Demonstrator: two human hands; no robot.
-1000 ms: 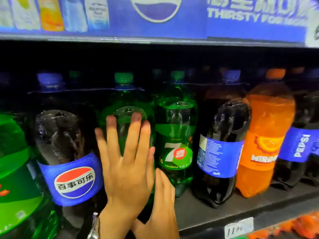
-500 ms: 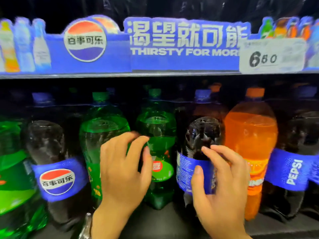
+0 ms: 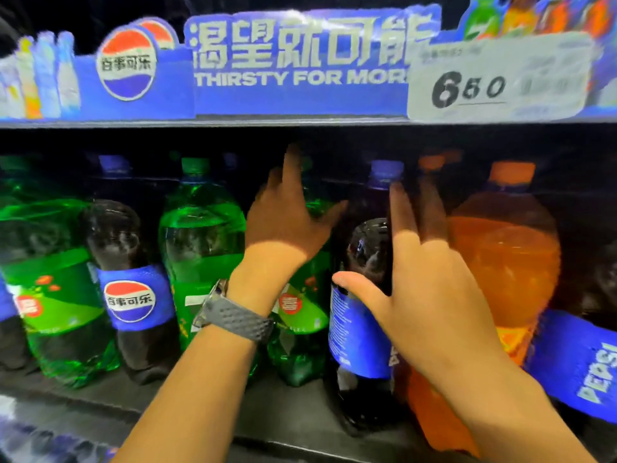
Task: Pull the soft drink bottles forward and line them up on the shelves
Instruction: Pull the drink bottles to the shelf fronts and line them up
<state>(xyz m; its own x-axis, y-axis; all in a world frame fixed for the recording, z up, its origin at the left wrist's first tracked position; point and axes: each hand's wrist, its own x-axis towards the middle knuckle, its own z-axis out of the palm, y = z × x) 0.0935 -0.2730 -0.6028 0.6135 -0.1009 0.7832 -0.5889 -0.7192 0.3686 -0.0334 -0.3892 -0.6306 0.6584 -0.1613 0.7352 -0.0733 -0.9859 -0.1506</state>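
Large soft drink bottles stand in a row on a dark shelf (image 3: 283, 409). My left hand (image 3: 287, 222) reaches up and back over the shoulder of a green 7Up bottle (image 3: 300, 332), fingers spread and straight, holding nothing. My right hand (image 3: 430, 295) lies against a dark Pepsi bottle (image 3: 359, 339) with a blue label. Its thumb crosses the bottle's front and its straight fingers run up the right side toward the blue cap, between this bottle and an orange Mirinda bottle (image 3: 507, 262).
To the left stand another green bottle (image 3: 200, 235), a Pepsi bottle (image 3: 130, 295) with a round logo and a further green bottle (image 3: 50, 295). A Pepsi bottle (image 3: 581, 365) is at far right. Overhead, a blue banner (image 3: 300, 61) and price tag (image 3: 497, 78) front the upper shelf.
Both hands have moved up and deeper into the shelf. The left hand left the front green bottle for the middle one; the right hand's fingers straightened along the Pepsi bottle.
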